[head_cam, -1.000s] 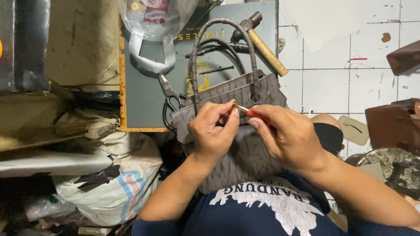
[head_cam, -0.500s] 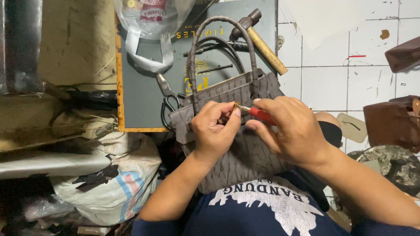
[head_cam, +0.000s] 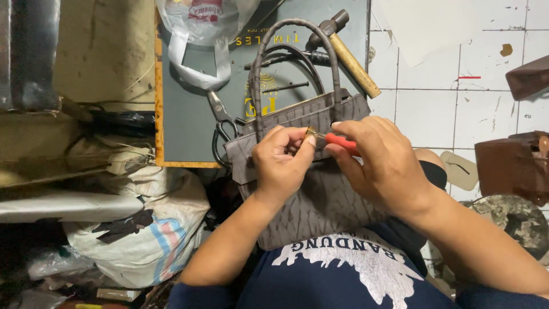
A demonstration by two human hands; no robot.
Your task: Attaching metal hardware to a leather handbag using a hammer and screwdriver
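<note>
Right hand (head_cam: 384, 166) grips red-handled screwdriver (head_cam: 341, 142), shaft pointing to 9 o'clock. Left hand (head_cam: 280, 163) pinches small brass fitting (head_cam: 311, 132) at its tip, on grey textured leather handbag (head_cam: 320, 200).

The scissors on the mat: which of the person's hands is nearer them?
Left. The left hand is just right of the scissors, on the grey handbag; the right hand lies farther right.

Grey-brown textured handbag (head_cam: 320, 200) resting on the lap, upright toward the camera, two arched handles rising over a dark green mat, zip along the top edge partly open. Small brass fitting (head_cam: 311, 133) pinched at the bag's upper front. Red-handled tool (head_cam: 342, 143), lying nearly level, tip meeting that fitting.
</note>
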